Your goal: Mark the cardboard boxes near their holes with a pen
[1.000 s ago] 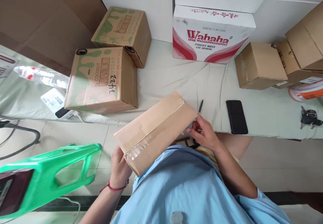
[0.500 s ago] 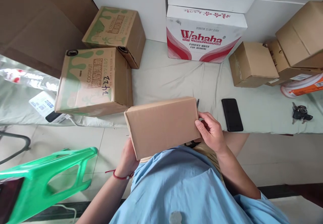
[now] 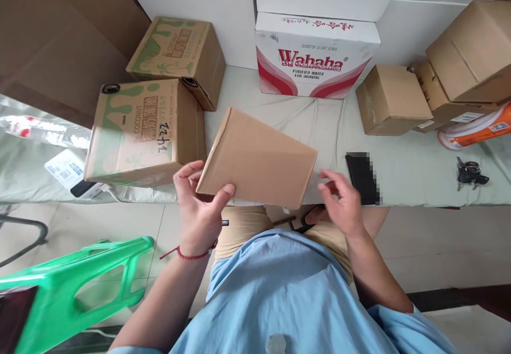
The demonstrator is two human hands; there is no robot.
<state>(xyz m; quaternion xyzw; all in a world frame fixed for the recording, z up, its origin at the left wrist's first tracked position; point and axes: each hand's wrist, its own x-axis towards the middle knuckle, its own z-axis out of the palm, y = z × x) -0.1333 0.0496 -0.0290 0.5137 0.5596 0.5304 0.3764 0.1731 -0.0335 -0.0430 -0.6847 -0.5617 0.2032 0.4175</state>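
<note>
A plain brown cardboard box (image 3: 261, 162) is tilted above the front edge of the covered bench. My left hand (image 3: 203, 205) grips its lower left corner, thumb on the near face and fingers behind. Just right of the box, apart from it, my right hand (image 3: 339, 199) has its fingers loosely curled and spread, with nothing in them. A black phone (image 3: 361, 178), partly pixelated, lies on the bench beside my right hand.
Two coconut cartons (image 3: 136, 130) stand left, a white Wahaha carton (image 3: 311, 58) at the back, brown boxes (image 3: 393, 98) at the right. Keys (image 3: 471, 173) lie near the right front edge. A green stool (image 3: 51, 285) stands at lower left.
The box has risen away from my lap and turned, its right end now lower. My right hand has let go of it. My left hand has moved up with its corner.
</note>
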